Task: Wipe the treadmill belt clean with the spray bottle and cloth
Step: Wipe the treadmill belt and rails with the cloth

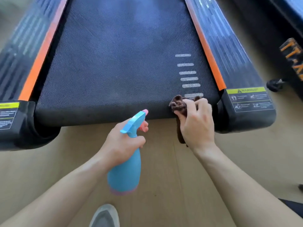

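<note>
- Left hand (pixel 122 143) grips the bottle (pixel 126 167) at 6 o'clock, nozzle toward the belt (pixel 114 63).
- Right hand (pixel 196 125) clutches the cloth (pixel 177 104) — on the belt's rear edge, 4 o'clock.

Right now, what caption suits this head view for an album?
Left hand grips a blue spray bottle; right hand holds a brown cloth at the treadmill belt edge.

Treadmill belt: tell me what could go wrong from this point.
1. The cloth is bunched in the right hand at the rear right corner of the treadmill belt. So small a wad may leave much of the belt unwiped.
2. The spray bottle in the left hand hangs over the wooden floor. Overspray or drips could land there, near the shoe, and make it slippery.
</note>
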